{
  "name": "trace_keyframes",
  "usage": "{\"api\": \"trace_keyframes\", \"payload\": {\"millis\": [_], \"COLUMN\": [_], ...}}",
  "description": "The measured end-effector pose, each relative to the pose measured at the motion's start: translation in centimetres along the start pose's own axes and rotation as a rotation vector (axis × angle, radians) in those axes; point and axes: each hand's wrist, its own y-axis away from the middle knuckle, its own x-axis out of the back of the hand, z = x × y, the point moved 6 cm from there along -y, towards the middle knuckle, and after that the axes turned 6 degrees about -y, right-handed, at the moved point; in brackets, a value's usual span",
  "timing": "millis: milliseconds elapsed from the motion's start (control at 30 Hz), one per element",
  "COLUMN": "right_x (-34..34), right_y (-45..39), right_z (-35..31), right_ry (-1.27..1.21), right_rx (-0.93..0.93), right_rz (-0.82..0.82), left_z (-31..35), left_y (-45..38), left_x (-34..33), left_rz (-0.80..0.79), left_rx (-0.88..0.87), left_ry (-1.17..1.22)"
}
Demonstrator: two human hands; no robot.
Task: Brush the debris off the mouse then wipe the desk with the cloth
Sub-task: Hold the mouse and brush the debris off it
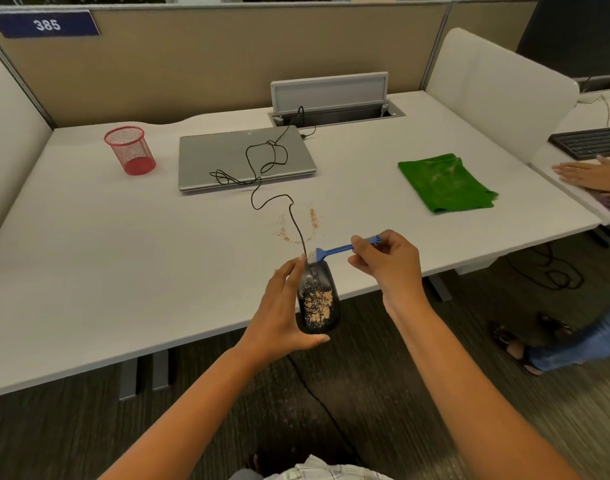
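Note:
My left hand [279, 313] grips a black wired mouse [318, 301] at the desk's front edge, lifted above it. Tan crumbs cover the mouse's back. My right hand [386, 263] pinches the handle of a small blue brush [334, 250], whose white bristles touch the mouse's front end near the cable. A ring of tan debris [298, 225] lies on the white desk [123, 244] just beyond the mouse. A folded green cloth [445, 183] lies flat on the desk to the right.
A closed grey laptop [227, 161] sits mid-desk with the mouse cable [262, 161] looped over it. A red mesh cup [130, 150] stands at back left. Another person's hand [587, 174] rests on the neighbouring desk by a black keyboard [590, 142].

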Motion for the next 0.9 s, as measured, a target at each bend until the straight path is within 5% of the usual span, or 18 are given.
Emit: {"api": "trace_keyframes", "payload": {"millis": [200, 900], "right_x": [-1.1, 0.0], "right_y": [-0.3, -0.5], "right_z": [-1.2, -0.5], "right_ry": [0.248, 0.049], "right_rx": [0.043, -0.068], "right_rz": [-0.083, -0.012], "left_z": [-0.2, -0.4], "left_y": [0.2, 0.1], "left_x": [-0.3, 0.7], "left_rz": [-0.003, 0.021], "left_rx": [0.018, -0.013], "left_ry": [-0.010, -0.032]}}
